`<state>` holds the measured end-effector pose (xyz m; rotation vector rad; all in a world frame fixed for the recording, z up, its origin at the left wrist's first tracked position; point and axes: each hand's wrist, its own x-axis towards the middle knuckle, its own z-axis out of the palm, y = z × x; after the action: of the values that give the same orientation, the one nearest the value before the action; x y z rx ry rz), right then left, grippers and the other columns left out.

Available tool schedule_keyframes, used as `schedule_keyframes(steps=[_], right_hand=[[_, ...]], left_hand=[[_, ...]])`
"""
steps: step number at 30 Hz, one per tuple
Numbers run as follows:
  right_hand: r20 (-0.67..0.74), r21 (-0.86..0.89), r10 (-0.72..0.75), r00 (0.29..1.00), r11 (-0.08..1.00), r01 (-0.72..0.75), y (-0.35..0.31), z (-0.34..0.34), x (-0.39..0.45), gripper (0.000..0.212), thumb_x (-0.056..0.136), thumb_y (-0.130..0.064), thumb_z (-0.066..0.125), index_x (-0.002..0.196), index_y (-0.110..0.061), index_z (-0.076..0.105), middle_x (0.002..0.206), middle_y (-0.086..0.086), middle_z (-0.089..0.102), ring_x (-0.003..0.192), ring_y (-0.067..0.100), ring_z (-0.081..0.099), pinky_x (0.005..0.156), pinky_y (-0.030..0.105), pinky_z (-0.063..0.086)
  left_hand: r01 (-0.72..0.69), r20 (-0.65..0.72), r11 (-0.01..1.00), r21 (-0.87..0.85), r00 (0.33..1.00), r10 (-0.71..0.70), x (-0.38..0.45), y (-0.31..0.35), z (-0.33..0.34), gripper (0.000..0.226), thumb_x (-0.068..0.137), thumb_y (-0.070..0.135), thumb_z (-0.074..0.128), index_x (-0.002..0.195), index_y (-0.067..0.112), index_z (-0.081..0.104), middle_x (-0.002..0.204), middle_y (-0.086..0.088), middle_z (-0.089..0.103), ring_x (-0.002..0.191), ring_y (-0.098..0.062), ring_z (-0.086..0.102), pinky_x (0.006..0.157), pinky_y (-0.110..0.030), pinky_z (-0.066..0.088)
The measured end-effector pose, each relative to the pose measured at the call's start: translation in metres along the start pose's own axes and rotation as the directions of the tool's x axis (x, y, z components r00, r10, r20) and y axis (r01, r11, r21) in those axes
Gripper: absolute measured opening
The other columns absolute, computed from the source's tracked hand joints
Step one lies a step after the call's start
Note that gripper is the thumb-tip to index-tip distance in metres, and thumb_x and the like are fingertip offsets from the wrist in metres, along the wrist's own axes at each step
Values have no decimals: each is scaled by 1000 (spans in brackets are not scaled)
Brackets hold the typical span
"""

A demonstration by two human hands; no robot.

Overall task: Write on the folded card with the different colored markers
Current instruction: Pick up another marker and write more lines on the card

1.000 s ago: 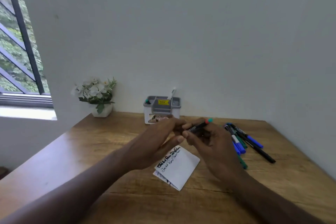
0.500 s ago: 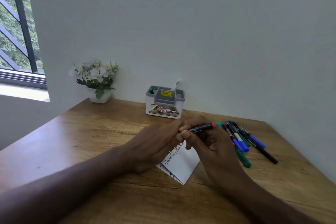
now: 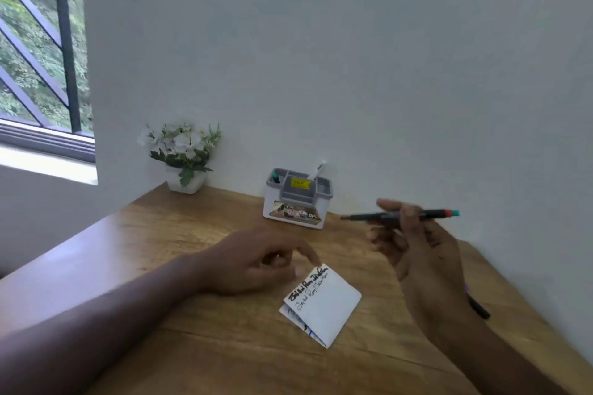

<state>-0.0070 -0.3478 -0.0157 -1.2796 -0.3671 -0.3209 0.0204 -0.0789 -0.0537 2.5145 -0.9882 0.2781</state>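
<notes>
The folded white card [image 3: 330, 305] lies on the wooden table [image 3: 179, 234], with two lines of handwriting along its upper left edge. My right hand [image 3: 417, 253] is raised to the right of the card and grips a black marker [image 3: 430, 214] level, its bare tip pointing left and a red and teal band at its far end. My left hand [image 3: 256, 263] rests on the table just left of the card, fingers curled around what looks like the small dark marker cap [image 3: 275, 258]. One fingertip reaches the card's top corner.
A grey and white desk organizer [image 3: 296, 199] stands at the wall behind the card, and a white pot of flowers [image 3: 184, 154] sits in the back left corner. My right forearm hides most of the other markers [image 3: 478, 309]. The wall runs close along the right.
My hands were together on the marker over the card. They have parted: the right hand lifted the marker up and to the right, and the left dropped to the card's left edge.
</notes>
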Motion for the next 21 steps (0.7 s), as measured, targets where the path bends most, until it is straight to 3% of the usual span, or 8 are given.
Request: schedule_keyframes(steps=[3,5,7,10,12,16,21], right_hand=[[39,-46,206,978,978,-204,11,8,-11,37,91,-34,62,98,0,73,95,23,79,81,31,79,74,33,67],[65,-208,235,970,954,-217,15,8,-19,32,78,-29,77,94,-1,75,94,21,81,89,33,80,84,44,66],[122,-344,237,964,921,-183,14,7,-25,20,71,-15,89,85,-6,78,91,16,82,92,32,79,89,49,61],[216,-444,258,942,885,-141,9,10,-33,11,83,4,79,84,-6,77,81,14,81,81,28,79,76,38,64],[259,-502,288,922,856,-126,9,13,-36,11,87,4,74,85,-5,78,79,10,81,77,23,79,71,28,64],[345,-653,333,878,756,-30,12,12,-35,16,80,0,80,82,-16,81,85,-4,82,86,9,78,80,28,63],[293,-694,260,920,720,17,21,13,-33,18,78,-5,80,74,-22,81,83,-11,81,83,1,75,72,18,59]], left_hand=[[-7,130,996,92,992,-5,1,-1,0,37,101,58,60,138,60,55,89,25,55,82,3,52,70,-29,43],[-9,124,995,99,992,-3,2,0,-2,42,98,65,59,139,57,55,90,32,55,82,7,52,68,-28,40],[-17,111,995,94,994,7,2,-1,-4,45,95,68,60,139,56,56,87,26,56,80,2,54,66,-33,45],[-32,119,995,90,993,21,1,-3,-2,45,95,66,64,137,54,57,84,19,54,81,-4,54,69,-38,51],[-43,116,996,76,993,34,2,-3,0,44,94,66,65,135,52,59,82,15,54,80,-6,56,68,-39,51],[-65,90,994,83,994,58,4,-5,1,42,93,63,69,133,50,61,77,8,53,76,-11,55,63,-35,47],[-74,109,992,101,992,62,4,-6,2,45,92,64,70,133,51,59,80,6,55,78,-11,56,66,-33,47]])
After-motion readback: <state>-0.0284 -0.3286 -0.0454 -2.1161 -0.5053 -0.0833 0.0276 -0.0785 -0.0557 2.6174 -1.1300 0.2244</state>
